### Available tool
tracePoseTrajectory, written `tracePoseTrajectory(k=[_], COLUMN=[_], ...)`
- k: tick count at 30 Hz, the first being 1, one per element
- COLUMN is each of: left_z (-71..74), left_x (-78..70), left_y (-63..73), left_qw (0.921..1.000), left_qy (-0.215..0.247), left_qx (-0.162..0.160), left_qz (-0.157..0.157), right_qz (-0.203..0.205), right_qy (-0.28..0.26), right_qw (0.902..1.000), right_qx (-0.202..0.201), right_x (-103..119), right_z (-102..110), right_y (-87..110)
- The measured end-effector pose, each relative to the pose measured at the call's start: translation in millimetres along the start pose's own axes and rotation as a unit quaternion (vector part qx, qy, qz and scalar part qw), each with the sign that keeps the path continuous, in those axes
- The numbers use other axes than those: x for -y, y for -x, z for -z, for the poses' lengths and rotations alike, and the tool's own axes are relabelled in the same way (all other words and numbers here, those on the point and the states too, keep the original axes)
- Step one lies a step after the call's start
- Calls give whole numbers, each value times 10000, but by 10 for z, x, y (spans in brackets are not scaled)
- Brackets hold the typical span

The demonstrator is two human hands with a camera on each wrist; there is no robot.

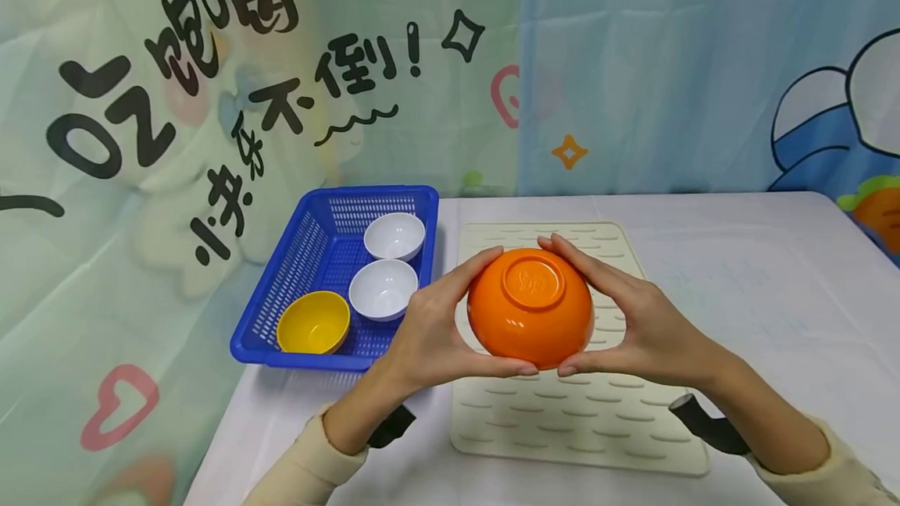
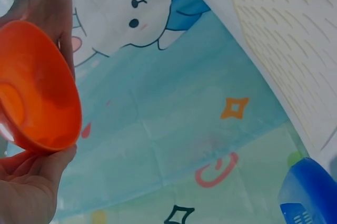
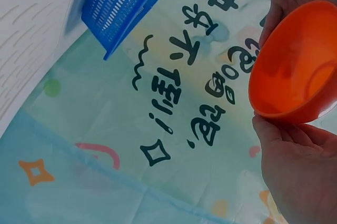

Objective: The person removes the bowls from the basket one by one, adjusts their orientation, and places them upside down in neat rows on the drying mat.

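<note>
An orange bowl (image 1: 530, 318) is held up above the pale ribbed mat (image 1: 576, 424), its footed base turned toward the head camera. My left hand (image 1: 439, 330) grips its left side, thumb along the lower rim and fingers at the upper edge. On the opposite side my right hand (image 1: 650, 326) holds it the same way, the two thumb tips close together. Both wrist views show the smooth inside of the orange bowl (image 2: 45, 87). The left wrist view has the left hand (image 2: 31, 190) at the rim, and the right wrist view the right hand (image 3: 297, 166).
Left of the mat stands a blue perforated basket (image 1: 242, 346). Inside it are a yellow bowl (image 1: 312, 324) and two white bowls, one farther back (image 1: 394, 236) and one nearer (image 1: 383, 290). A white cloth (image 1: 780, 295) covers the table, with printed curtains (image 1: 647, 69) behind.
</note>
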State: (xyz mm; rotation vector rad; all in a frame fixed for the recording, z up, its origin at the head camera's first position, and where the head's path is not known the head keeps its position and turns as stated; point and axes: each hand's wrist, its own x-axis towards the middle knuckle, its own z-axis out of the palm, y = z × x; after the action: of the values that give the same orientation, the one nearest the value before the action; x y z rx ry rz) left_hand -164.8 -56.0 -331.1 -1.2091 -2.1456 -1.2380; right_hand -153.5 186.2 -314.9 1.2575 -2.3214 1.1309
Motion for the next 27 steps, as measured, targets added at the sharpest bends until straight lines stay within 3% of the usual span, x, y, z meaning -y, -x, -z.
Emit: tracePoseTrajectory(k=[7, 13, 16, 21, 27], left_z=[-25, -105, -174, -378, -686], left_x=[31, 135, 255, 538, 919], left_y=[-107, -372, -536, -758, -812], left_qw=[9999, 9989, 9974, 9923, 9848], left_qy=[-106, -227, -148, 151, 120], left_qx=[-23, 19, 31, -60, -377], left_qz=[100, 411, 699, 1230, 1689], right_qz=[-54, 112, -74, -858, -1334], right_qy=[3, -236, -364, -871, -978], right_qw=[10000, 9994, 9984, 9877, 9750], right_qx=[53, 212, 428, 974, 1485], right_x=[-96, -349, -522, -832, -1273], right_z=[80, 274, 416, 619, 636], right_y=[-58, -176, -273, -449, -573])
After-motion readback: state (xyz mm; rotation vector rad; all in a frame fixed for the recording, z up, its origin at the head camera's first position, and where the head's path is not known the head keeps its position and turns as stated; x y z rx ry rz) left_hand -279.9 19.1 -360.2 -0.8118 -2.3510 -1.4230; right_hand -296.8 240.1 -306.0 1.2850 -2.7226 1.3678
